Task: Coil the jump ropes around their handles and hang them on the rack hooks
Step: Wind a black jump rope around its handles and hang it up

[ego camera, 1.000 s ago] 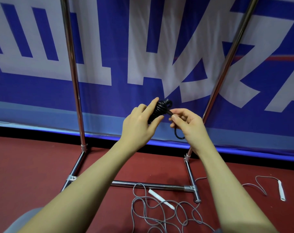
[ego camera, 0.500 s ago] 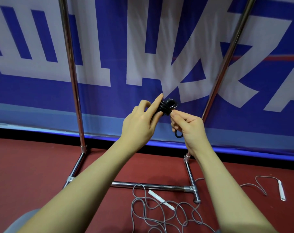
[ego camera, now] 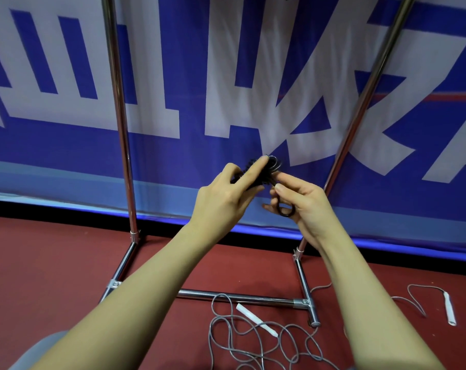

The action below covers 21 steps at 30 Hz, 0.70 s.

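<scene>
Left hand: the left hand (ego camera: 221, 201) is up in front of the banner, near the middle of the view. Its fingers (ego camera: 254, 170) curl around the black jump rope, with 1 finger lying straight along the bundle.
Right hand: the right hand (ego camera: 304, 206) is just beside the left hand, at 3 o'clock from it. Its thumb and fingers pinch the loose end of the black cord, and a small loop of cord (ego camera: 285, 209) hangs under them.
Black jump rope: the black jump rope (ego camera: 266, 169) is wound into a tight bundle around its handles. It is in the air between the 2 hands, not on a hook.
Rack: the rack (ego camera: 119, 129) is made of shiny metal poles. 1 pole stands at 9 o'clock from the hands and 1 leans at 3 o'clock. A low bar joins them near the floor.
Grey jump rope: the grey jump rope (ego camera: 253, 335) lies loose in a messy tangle on the floor at 6 o'clock from the hands. 1 white handle (ego camera: 256, 319) lies in the tangle. The other white handle (ego camera: 449, 308) lies well apart, at 4 o'clock.
Floor: the floor (ego camera: 53, 263) is dark red.
Banner: the banner (ego camera: 226, 76) behind the rack is blue with big white shapes.
</scene>
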Available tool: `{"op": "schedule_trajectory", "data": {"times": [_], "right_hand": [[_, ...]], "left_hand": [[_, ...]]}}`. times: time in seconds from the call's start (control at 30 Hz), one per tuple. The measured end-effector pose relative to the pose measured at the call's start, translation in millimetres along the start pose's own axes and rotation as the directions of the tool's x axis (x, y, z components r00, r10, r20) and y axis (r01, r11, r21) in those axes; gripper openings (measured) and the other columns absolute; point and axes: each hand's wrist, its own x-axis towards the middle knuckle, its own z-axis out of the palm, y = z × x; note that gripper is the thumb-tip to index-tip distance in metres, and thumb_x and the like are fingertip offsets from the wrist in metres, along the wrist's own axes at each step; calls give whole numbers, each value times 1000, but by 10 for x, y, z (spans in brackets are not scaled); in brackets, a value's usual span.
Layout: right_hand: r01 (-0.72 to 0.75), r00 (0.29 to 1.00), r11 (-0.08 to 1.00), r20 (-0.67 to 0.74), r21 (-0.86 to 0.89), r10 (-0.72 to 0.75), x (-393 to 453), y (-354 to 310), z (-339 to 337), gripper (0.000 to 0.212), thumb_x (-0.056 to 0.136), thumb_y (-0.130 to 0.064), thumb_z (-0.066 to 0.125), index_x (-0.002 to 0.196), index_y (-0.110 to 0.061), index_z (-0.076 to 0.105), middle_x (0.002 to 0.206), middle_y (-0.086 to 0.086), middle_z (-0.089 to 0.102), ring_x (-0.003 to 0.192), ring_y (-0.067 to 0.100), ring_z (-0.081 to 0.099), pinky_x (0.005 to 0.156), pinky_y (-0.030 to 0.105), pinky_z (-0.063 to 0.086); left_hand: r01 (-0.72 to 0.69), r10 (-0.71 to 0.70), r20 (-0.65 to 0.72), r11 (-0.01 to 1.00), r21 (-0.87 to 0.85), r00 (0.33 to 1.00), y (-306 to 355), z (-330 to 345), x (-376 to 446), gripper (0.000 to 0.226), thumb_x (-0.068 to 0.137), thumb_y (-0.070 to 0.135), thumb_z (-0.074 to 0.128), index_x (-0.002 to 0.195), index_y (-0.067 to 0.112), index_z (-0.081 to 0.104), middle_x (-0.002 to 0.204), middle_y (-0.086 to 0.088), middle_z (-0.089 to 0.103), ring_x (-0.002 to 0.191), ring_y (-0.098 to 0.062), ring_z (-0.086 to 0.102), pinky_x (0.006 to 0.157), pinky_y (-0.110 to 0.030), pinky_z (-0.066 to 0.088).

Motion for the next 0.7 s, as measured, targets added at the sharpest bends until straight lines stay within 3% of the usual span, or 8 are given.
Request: {"op": "schedule_trajectory", "data": {"times": [0.1,0.2,0.3,0.4,0.47,0.6,0.7], "right_hand": [[-7,999,999,35,-48,8,9,16,-32,20,94,-2,53,107,-13,64,86,8,58,64,11,55,84,42,57],[-53,998,997,30,-58,55,27,61,-35,16,95,-4,52,100,-12,65,76,2,63,65,12,58,81,40,56],[-89,995,987,23,-133,93,31,66,-33,14,98,-16,52,99,-11,64,79,1,68,70,14,66,81,37,55],[-196,978,955,27,-222,207,5,57,-5,25,101,-32,46,103,-11,59,82,7,70,63,21,64,69,34,54],[-227,971,947,25,-226,238,1,71,19,32,101,-36,43,107,-8,57,74,7,61,52,17,50,57,29,46],[-197,980,980,-51,-42,194,57,106,28,34,103,-30,42,99,-5,65,68,-2,44,54,9,32,52,24,31],[-93,989,995,-120,-28,89,74,130,32,19,99,-12,49,99,-5,66,71,-5,55,57,9,36,54,22,35]], "left_hand": [[-38,37,45,999,18,998,14,-41,4,46,92,43,43,137,47,33,87,-4,49,61,-14,40,39,-25,33],[-24,22,56,999,37,998,5,-38,4,45,92,43,42,136,46,34,86,-4,49,62,-13,37,40,-24,30],[16,-18,57,999,36,998,-4,-35,15,46,92,45,40,137,47,33,87,-4,47,60,-15,37,41,-25,29],[36,-37,52,999,31,998,-16,-25,25,46,91,47,40,137,47,34,86,-3,47,59,-17,39,43,-24,29],[49,-50,43,999,24,998,-20,-10,15,46,90,47,40,136,46,35,84,-4,47,56,-18,38,43,-24,28],[65,-66,10,997,31,998,-55,45,5,46,90,46,40,136,42,39,81,-4,46,54,-18,37,42,-24,28],[143,-142,27,989,-25,989,-56,46,-5,49,91,49,41,138,39,48,81,-1,43,54,-21,41,46,-26,29]]}}
